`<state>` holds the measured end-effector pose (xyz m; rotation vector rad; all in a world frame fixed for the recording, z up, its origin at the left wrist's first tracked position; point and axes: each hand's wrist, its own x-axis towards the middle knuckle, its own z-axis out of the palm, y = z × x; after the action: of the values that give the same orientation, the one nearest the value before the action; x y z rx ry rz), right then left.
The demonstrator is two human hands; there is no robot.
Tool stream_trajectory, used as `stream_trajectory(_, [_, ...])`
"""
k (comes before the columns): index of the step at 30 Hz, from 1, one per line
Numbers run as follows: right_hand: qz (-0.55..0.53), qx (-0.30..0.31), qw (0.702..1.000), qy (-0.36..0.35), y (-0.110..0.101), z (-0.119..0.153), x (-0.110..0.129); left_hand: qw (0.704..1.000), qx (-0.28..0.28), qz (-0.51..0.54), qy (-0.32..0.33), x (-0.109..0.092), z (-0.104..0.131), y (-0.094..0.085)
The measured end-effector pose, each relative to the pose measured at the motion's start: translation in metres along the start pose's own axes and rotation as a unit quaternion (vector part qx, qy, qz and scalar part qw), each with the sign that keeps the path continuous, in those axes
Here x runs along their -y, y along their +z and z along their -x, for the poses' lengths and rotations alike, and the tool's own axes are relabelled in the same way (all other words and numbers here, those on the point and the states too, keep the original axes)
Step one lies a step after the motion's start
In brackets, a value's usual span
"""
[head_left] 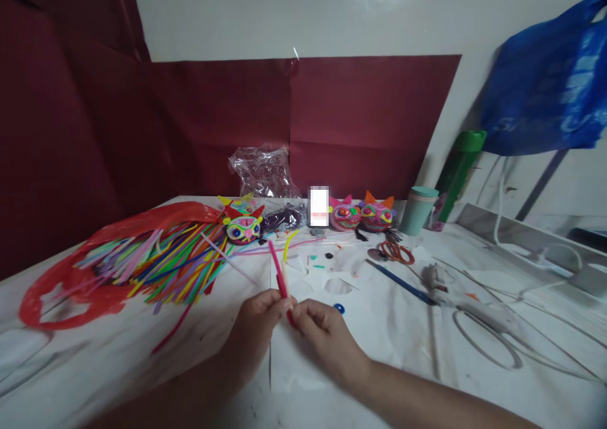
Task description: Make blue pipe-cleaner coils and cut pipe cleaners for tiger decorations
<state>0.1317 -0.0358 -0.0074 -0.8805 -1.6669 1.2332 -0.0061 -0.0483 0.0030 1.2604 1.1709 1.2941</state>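
Lower centre, we see left hand (258, 315) and right hand (327, 337) pinching the pink stem (275, 261) and yellow stem (286, 250) fingertip-close, probably for control, with the stem pile (165, 264) mid-left on the counter (190, 378), likely for easy reach.

Left hand (256, 324) and right hand (329, 340) hold pink (275, 260) and yellow strips (286, 248) over a white marbled table (194, 340); colourful strips (165, 264) fan across a red plastic bag (159, 212) at left, decorated horned heads (243, 229) stand behind, orange-handled scissors (401, 253) lie right
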Motion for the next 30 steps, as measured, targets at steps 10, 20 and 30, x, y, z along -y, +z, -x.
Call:
stream_trajectory(10, [-0.065,-0.012,0.995,-0.074,-0.008,-0.004,0.007,0.921,0.062,-0.379,0.056,-0.021,0.013,0.008])
stream_trajectory(20, [-0.082,-0.060,0.995,0.005,-0.034,-0.028,0.015,0.888,0.039,-0.451,0.073,-0.019,0.010,0.003])
stream_trajectory(30, [0.083,-0.141,0.975,-0.153,-0.039,-0.017,0.033,0.964,0.173,-0.153,-0.135,-0.030,0.009,0.002])
